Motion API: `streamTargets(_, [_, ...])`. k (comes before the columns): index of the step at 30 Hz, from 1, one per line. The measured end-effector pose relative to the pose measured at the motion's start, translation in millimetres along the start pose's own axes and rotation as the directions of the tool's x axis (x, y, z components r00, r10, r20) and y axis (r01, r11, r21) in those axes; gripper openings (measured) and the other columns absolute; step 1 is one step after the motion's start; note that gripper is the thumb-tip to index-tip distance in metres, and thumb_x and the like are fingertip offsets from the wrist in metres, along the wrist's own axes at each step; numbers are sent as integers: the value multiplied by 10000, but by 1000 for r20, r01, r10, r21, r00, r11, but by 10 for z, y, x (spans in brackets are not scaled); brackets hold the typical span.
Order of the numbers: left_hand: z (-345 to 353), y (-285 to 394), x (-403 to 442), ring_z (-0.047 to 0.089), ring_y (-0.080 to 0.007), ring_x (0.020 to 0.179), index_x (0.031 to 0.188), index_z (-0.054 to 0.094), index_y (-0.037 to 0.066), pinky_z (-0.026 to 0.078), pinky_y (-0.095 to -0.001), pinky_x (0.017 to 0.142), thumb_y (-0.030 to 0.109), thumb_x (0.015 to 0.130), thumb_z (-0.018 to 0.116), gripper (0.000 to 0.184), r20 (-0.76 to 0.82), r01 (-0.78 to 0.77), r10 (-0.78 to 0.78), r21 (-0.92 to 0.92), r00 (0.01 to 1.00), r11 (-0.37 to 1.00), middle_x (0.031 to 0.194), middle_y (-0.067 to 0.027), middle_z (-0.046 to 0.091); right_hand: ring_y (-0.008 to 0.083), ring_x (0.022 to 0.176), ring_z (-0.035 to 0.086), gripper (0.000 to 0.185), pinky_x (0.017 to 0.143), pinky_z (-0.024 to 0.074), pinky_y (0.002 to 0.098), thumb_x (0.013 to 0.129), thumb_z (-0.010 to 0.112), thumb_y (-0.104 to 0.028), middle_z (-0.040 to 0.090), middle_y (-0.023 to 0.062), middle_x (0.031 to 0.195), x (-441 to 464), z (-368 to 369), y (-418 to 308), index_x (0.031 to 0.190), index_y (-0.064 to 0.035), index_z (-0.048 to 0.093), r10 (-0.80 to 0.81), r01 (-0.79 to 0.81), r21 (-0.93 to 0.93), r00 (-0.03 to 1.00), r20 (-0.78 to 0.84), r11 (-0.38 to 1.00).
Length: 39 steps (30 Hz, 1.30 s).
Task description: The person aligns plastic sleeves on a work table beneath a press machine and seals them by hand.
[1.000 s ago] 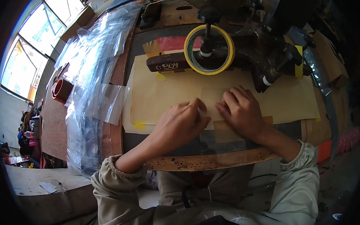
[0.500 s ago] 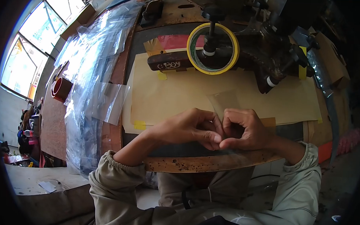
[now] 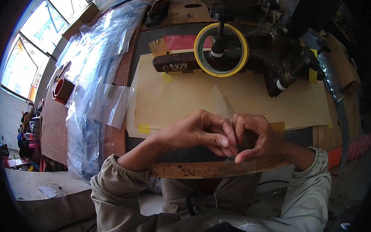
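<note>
In front of my chest, above the near edge of the worktable, both hands meet at a thin clear plastic film (image 3: 222, 101). One corner of the film rises above my knuckles, and a faint part shows below my fingers. My left hand (image 3: 203, 133) pinches the film between thumb and fingers. Close against it, my right hand (image 3: 256, 137) has curled fingers touching the film and the left fingertips, its thumb held lower and a little apart. My fingers hide the middle of the film. Beneath lies a tan paper sheet (image 3: 169, 99), fixed with yellow tape tabs.
A dark metal clamp arm (image 3: 167, 63) crosses the sheet's far side, with a yellow tape roll (image 3: 243, 60) around its knob post. Stacked clear plastic sheets (image 3: 88, 100) lie left, beside a brown tape roll (image 3: 63, 91). The wooden table edge (image 3: 183, 170) runs before me.
The film's raised corner has turned and looks more pointed. Both hands have shifted slightly right, and my right thumb has dropped away from its fingers.
</note>
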<state>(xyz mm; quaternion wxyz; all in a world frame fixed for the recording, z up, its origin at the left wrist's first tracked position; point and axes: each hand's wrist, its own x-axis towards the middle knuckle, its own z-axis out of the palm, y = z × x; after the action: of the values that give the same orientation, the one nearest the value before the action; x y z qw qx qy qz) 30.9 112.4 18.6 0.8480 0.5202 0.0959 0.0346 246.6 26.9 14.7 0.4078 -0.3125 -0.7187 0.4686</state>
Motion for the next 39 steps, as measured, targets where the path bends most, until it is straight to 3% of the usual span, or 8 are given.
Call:
streamTargets(10, [45, -26, 6, 703, -124, 843, 1009, 695, -5, 587, -240, 750, 172, 943, 657, 193, -46, -47, 47, -11, 998, 999, 950, -100, 730, 108, 736, 535, 409, 648, 402, 274, 692, 903, -239, 549, -9, 789, 33, -4, -51, 740, -100, 521, -32, 31, 41, 999, 39, 999])
streamTargets(13, [71, -19, 12, 719, -181, 798, 980, 685, -62, 594, -269, 713, 182, 931, 668, 249, -75, -53, 50, -28, 996, 998, 908, -159, 727, 119, 749, 545, 411, 666, 411, 279, 690, 902, -238, 554, -3, 795, 40, -6, -62, 745, -97, 520, -40, 39, 31, 998, 52, 999])
streamTargets(22, [125, 35, 6, 718, -175, 814, 987, 680, -63, 593, -264, 718, 153, 968, 610, 228, -87, -1, 0, -12, 996, 1000, 918, -157, 725, 123, 756, 552, 414, 670, 415, 284, 689, 905, -240, 561, 5, 804, 33, -20, -92, 744, -94, 522, -15, 14, 28, 998, 68, 1000])
streamTargets(28, [175, 35, -7, 703, -149, 828, 977, 646, -47, 579, -255, 749, 189, 963, 632, 237, -85, -4, 2, -22, 996, 1000, 921, -124, 717, 133, 710, 545, 428, 619, 420, 294, 689, 906, -261, 542, 18, 798, 27, -8, -72, 748, -85, 521, -120, 124, -89, 992, 48, 988])
streamTargets(31, [206, 59, -19, 700, -154, 842, 953, 616, -19, 572, -246, 753, 172, 996, 552, 205, -127, 16, -6, 75, 992, 997, 918, -95, 701, 151, 707, 557, 431, 592, 436, 302, 701, 894, -289, 528, 37, 794, -31, 32, -70, 752, -76, 524, -124, 124, -295, 992, 19, 947])
streamTargets(34, [204, 60, -18, 702, -162, 829, 957, 585, -18, 579, -250, 703, 150, 1009, 502, 195, -208, 37, -18, 91, 978, 995, 877, -92, 678, 178, 703, 570, 351, 589, 461, 316, 783, 831, -247, 517, 54, 796, -42, 75, -95, 774, -64, 532, -149, 132, -421, 989, -6, 898])
streamTargets(37, [235, 97, 2, 702, -153, 795, 967, 555, 7, 566, -254, 616, 256, 1028, 488, 264, -298, 72, -39, 100, 954, 992, 901, -85, 661, 198, 707, 583, 234, 615, 481, 339, 862, 740, -153, 525, 66, 824, -45, 91, -35, 814, -59, 531, -248, 216, -518, 969, 8, 828])
streamTargets(39, [238, 112, -3, 702, -160, 806, 985, 553, -7, 573, -255, 602, 196, 1023, 484, 218, -300, 43, -1, 134, 954, 990, 873, -97, 662, 206, 724, 596, 143, 629, 495, 354, 885, 694, -102, 531, 75, 844, -57, 113, 0, 896, -45, 563, -243, 194, -474, 969, -42, 859])
